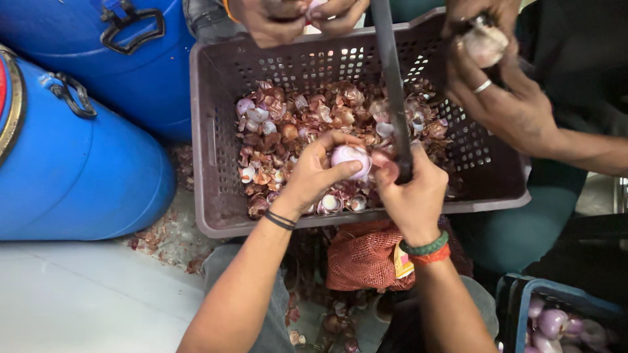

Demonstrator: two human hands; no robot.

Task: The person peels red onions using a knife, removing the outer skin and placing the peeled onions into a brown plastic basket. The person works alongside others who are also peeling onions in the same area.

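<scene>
My left hand (315, 171) holds a partly peeled purple onion (349, 157) over a grey-brown plastic crate (209, 150). My right hand (413, 196) grips a long dark knife (391, 78) whose blade points up and away, right beside the onion. The crate's floor is covered with onion skins and cut ends (301, 117). A black band sits on my left wrist, green and orange bands on my right.
Two other people's hands work at the crate's far rim: one pair (294, 16) at top centre, another (504, 85) with a ring holding an onion at top right. Blue drums (78, 150) stand left. An orange mesh sack (366, 258) lies below the crate; a bin of peeled onions (556, 323) sits bottom right.
</scene>
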